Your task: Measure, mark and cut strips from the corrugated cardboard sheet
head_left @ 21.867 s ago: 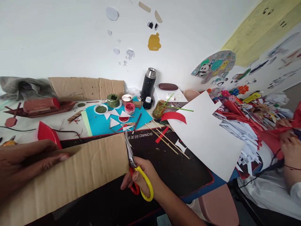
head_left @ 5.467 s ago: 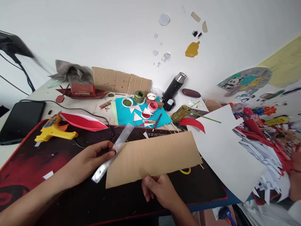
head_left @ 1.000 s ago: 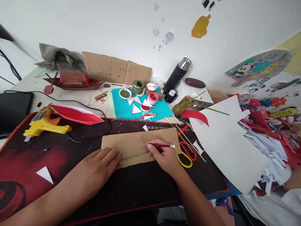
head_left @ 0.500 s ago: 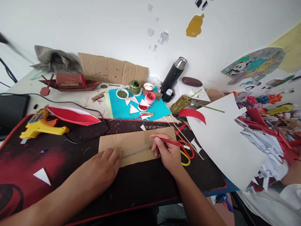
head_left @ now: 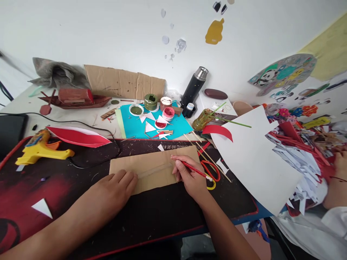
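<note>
A strip of brown cardboard (head_left: 151, 166) lies flat on the dark desk mat (head_left: 162, 213). A clear ruler (head_left: 155, 172) rests along it. My left hand (head_left: 115, 187) presses flat on the left end of the ruler and cardboard, fingers stretched out. My right hand (head_left: 189, 177) pinches a red pencil (head_left: 196, 172), with its tip against the ruler's right end on the cardboard. Red and yellow scissors (head_left: 211, 173) lie just right of my right hand.
A yellow glue gun (head_left: 40, 150) and a red-and-white paper shape (head_left: 78, 136) lie at the left. Paint pots (head_left: 150, 103) on teal paper (head_left: 135, 124), a black flask (head_left: 193, 86) and wooden sticks (head_left: 208, 157) stand behind. A large white sheet (head_left: 252, 159) lies right; another person's hand (head_left: 337, 173) works there.
My right hand has slid the pencil rightward along the ruler to the cardboard's right part and tilted it down. My left hand has kept pressing the ruler.
</note>
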